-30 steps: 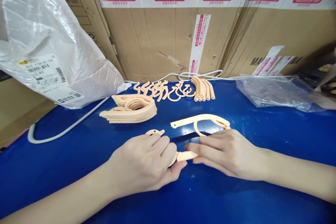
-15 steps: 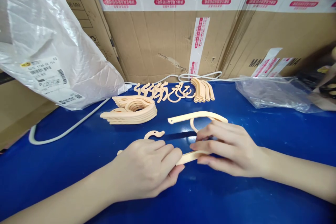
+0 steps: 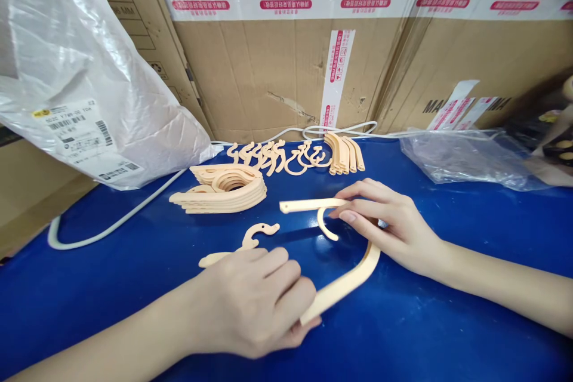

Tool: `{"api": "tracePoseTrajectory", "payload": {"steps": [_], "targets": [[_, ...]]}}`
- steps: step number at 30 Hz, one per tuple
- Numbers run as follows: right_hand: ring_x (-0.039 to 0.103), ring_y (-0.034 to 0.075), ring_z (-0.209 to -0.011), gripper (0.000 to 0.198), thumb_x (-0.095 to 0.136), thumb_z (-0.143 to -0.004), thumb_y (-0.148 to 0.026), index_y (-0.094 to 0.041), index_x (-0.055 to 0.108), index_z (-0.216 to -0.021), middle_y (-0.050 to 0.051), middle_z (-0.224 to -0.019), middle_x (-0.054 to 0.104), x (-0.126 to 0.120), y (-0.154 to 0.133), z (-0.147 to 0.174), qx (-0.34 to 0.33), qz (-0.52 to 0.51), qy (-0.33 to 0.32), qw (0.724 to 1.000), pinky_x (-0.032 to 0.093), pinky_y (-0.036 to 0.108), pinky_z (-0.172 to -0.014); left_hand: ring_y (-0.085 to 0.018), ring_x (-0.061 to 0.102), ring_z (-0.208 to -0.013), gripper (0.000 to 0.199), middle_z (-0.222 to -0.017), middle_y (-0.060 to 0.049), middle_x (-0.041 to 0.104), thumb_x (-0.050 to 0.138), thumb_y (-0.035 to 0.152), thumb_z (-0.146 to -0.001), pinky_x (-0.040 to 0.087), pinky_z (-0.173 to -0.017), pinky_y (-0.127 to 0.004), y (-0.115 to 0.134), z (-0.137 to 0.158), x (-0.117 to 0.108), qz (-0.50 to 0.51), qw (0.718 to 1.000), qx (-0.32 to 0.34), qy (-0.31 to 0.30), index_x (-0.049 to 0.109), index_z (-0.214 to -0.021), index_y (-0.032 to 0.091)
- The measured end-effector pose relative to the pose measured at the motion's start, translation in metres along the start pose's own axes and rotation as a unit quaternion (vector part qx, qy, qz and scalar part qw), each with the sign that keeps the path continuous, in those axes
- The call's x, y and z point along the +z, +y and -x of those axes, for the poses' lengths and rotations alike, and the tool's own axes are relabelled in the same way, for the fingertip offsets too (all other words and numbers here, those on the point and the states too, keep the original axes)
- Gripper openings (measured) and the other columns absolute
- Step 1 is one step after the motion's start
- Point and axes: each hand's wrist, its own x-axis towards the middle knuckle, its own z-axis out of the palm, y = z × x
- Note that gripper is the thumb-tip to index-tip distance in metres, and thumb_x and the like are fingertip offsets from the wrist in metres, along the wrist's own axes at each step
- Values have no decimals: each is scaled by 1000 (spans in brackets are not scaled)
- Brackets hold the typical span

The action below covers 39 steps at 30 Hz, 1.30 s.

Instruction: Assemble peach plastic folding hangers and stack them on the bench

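A cream-coloured folding hanger (image 3: 347,286) lies between my hands, its two arms spread apart and its curved hook between them. My left hand (image 3: 259,301) is closed around the end of the near arm. At the bend, my right hand (image 3: 389,221) grips the hanger where the arms meet, fingers pinched over the far arm and covering the joint. Just beyond my left hand rests a loose hook (image 3: 261,228), touching or overlapping a flat arm piece (image 3: 212,259) that my left hand partly hides.
Several nested hanger pieces form a stack (image 3: 228,202) at the left. Behind it are a row of loose hooks (image 3: 271,158) and a bunch of arm pieces (image 3: 344,155). A plastic bag (image 3: 80,89), a white cable (image 3: 111,230), clear film (image 3: 470,161) and cardboard boxes (image 3: 268,59) border the blue table.
The near arm has swung outward, away from the far arm. My right hand has moved off the near arm's middle, up and right to the bend. My left hand keeps its grip.
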Motion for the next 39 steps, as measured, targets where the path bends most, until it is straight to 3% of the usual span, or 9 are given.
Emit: {"api": "tracePoseTrajectory", "payload": {"steps": [3,6,8,11,15,21,26,32,39], "targets": [[57,17,-88,22,48,-95,-24,-20,70,-97,7,-100,63,0,0,1,6,-18,-4,1000,46,34,-79,-16,43,-52,20,-58,0,50,44,12,-87,33,-44,-31,4,-2,-2,25,999,27,-8,56,-72,17],[57,17,-88,22,49,-95,-26,-22,70,-102,6,-98,61,1,1,1,29,-36,-5,999,48,32,-78,-20,54,-71,16,-75,-4,62,47,8,-87,47,-67,-34,1,-5,-1,19,1000,15,10,58,-77,15],[58,16,-86,23,49,-95,-27,-23,68,-106,6,-96,60,2,2,1,43,-45,-7,998,49,31,-76,-22,57,-90,11,-93,-6,67,51,8,-87,45,-87,-37,-3,-6,2,-2,1000,9,20,59,-83,15],[58,15,-84,23,49,-94,-26,-21,67,-107,5,-92,58,4,1,1,54,-50,-15,997,48,30,-75,-22,54,-107,10,-112,-6,65,56,10,-87,39,-99,-38,-8,-5,6,-26,1000,7,13,60,-94,14],[57,15,-83,21,48,-94,-25,-19,67,-103,4,-90,58,4,2,-1,73,-49,-28,996,47,30,-75,-22,54,-105,17,-111,-7,64,53,11,-89,42,-91,-35,-11,-5,5,-27,999,-19,-1,59,-105,14],[55,13,-80,21,50,-94,-30,-20,66,-103,1,-84,56,4,3,-2,101,-56,-31,993,44,27,-73,-20,58,-77,24,-89,-7,65,40,22,-96,44,-68,-33,-13,-7,2,-15,999,-25,-41,58,-109,13],[54,12,-80,20,51,-94,-30,-21,66,-103,1,-84,56,4,4,-1,103,-58,-32,992,43,26,-72,-21,58,-79,25,-90,-7,65,40,23,-97,44,-67,-33,-16,-6,6,3,998,-22,-60,59,-110,12],[54,12,-81,18,51,-94,-29,-21,65,-103,1,-87,57,5,5,-2,101,-47,-28,993,42,26,-73,-18,59,-75,37,-82,-4,67,28,7,-98,44,-71,-32,-16,-7,5,14,999,17,-40,63,-90,13],[55,13,-83,18,51,-94,-30,-21,65,-102,1,-88,58,5,4,-1,93,-38,-27,995,42,26,-75,-18,59,-77,36,-83,-4,67,28,7,-98,44,-72,-33,-15,-6,5,10,999,37,-24,63,-91,14]]}}
